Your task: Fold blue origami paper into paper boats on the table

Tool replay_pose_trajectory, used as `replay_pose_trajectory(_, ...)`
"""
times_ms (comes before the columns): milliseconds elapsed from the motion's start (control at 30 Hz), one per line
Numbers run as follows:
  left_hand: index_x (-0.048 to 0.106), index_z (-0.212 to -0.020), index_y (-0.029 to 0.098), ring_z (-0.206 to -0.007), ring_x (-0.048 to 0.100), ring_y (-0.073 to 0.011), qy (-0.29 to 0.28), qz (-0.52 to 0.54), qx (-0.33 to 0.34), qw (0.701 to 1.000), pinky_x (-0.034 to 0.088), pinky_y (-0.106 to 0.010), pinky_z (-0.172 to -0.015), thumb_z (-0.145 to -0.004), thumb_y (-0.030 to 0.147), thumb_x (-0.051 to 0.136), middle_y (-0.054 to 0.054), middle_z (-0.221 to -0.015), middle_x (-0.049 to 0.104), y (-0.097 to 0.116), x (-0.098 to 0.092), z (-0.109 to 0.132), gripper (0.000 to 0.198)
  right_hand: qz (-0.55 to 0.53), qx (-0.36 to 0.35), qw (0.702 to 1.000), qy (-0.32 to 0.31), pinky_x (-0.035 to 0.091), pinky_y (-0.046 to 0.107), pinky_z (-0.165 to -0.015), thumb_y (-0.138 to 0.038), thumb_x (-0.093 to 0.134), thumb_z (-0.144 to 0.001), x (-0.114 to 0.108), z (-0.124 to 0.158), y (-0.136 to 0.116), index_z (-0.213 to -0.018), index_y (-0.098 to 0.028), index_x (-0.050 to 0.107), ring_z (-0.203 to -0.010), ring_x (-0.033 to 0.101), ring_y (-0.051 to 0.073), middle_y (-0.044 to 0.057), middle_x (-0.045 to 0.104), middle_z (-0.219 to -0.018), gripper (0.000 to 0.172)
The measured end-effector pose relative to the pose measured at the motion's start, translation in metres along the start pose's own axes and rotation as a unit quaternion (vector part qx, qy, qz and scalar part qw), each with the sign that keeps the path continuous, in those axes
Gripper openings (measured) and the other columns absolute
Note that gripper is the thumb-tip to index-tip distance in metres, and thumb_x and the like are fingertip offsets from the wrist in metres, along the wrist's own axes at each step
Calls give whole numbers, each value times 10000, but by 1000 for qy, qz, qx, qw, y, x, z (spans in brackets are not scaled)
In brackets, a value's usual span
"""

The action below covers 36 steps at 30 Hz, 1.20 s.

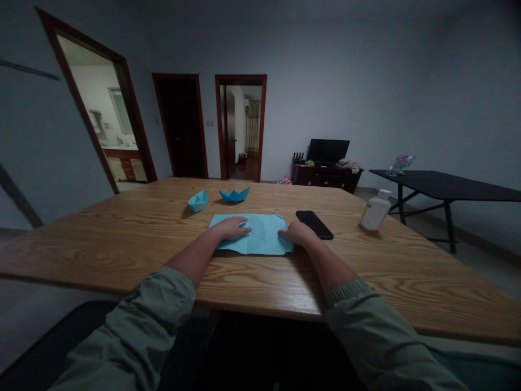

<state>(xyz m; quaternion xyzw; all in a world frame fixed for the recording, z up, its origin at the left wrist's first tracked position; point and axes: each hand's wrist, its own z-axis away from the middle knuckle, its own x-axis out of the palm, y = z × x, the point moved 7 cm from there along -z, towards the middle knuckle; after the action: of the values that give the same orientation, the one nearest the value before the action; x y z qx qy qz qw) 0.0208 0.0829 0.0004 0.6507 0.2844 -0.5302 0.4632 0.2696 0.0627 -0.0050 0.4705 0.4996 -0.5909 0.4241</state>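
On the wooden table (pixel 101 250), around the creased sheet of blue paper (pixel 260 244), a pale blue paper boat (pixel 198 201) and a deeper blue paper boat (pixel 234 195) sit beyond its left half; the left hand (pixel 231 228) lies open on the sheet, the right hand (pixel 299 233) rests relaxed on its right edge, neither grasping it, and a black smartphone (pixel 315 224) lies just to its right.

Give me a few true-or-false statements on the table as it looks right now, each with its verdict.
1. The left hand and right hand both rest on the light blue sheet of paper. True.
2. The black smartphone lies left of the sheet. False: it lies to the sheet's right.
3. A pale blue paper boat and a darker blue paper boat sit on the wooden table beyond the sheet. True.
4. The left hand grips the white bottle. False: neither hand touches it; it is on the table, off to the right.
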Motion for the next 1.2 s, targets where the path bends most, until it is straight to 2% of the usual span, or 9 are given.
replay_pose_trajectory(133,301,-1434,373,-1406,122,-413,-43,-34,-44,998,119,-632,-1068,-704,809,358,-72,-1560,163,2,16,2,852,41,15,999,24,467,379,-810,-605,530,-772,-14,12,-6,-1111,-150,636,-1032,608,310,188,637,-1109,577)
replay_pose_trajectory(233,248,-1452,383,-1411,70,-421,-54,-38,-43,997,73,-660,-1058,-694,832,313,-70,-1568,112,1,18,1,883,63,-2,994,93,461,392,-807,-525,470,-834,-28,18,-16,-1083,-169,650,-1019,608,307,180,640,-1100,470)
replay_pose_trajectory(333,228,-1457,383,-1412,55,-420,-61,-39,-45,996,53,-663,-1059,-685,840,307,-66,-1570,92,0,19,0,901,77,-56,986,135,443,394,-836,-482,407,-870,-27,17,-31,-1074,-180,654,-1050,583,301,168,633,-1123,440)
replay_pose_trajectory(433,218,-1459,385,-1414,42,-415,-66,-34,-42,996,43,-662,-1061,-685,839,308,-64,-1571,76,0,20,0,902,95,-111,983,113,400,404,-905,-484,400,-870,-10,11,-43,-1076,-152,656,-1098,546,309,172,621,-1154,466)
replay_pose_trajectory(533,217,-1459,385,-1414,31,-414,-67,-33,-42,996,45,-665,-1059,-690,835,311,-62,-1571,74,-2,22,-1,895,90,-136,982,92,362,402,-953,-463,333,-899,3,6,-48,-1125,-118,628,-1137,518,305,178,595,-1210,507)
replay_pose_trajectory(733,241,-1452,387,-1414,40,-413,-60,-33,-39,997,53,-669,-1056,-698,824,327,-60,-1571,90,-5,21,-3,875,60,-132,987,72,262,427,-1042,-462,275,-918,15,-4,-45,-1320,-148,479,-1295,372,306,141,420,-1429,550)
replay_pose_trajectory(933,244,-1451,388,-1417,50,-404,-61,-40,-44,996,61,-657,-1064,-705,816,319,-46,-1571,94,-3,20,0,863,43,-103,993,44,191,530,-1068,-538,241,-903,21,-12,-40,-1424,-174,343,-1361,253,347,113,304,-1505,644)
replay_pose_trajectory(1100,222,-1456,393,-1419,44,-398,-59,-45,-53,996,60,-656,-1065,-714,809,316,-45,-1570,84,-2,19,0,856,71,-68,994,41,102,596,-1071,-507,294,-890,14,-16,-50,-1362,-105,447,-1375,202,389,180,367,-1457,638)
replay_pose_trajectory(1200,214,-1454,404,-1420,54,-392,-61,-49,-55,995,71,-654,-1066,-727,789,331,-37,-1570,87,-2,21,-1,831,107,-41,993,27,54,616,-1065,-440,350,-884,10,-18,-68,-1312,-78,511,-1376,209,390,220,402,-1422,584)
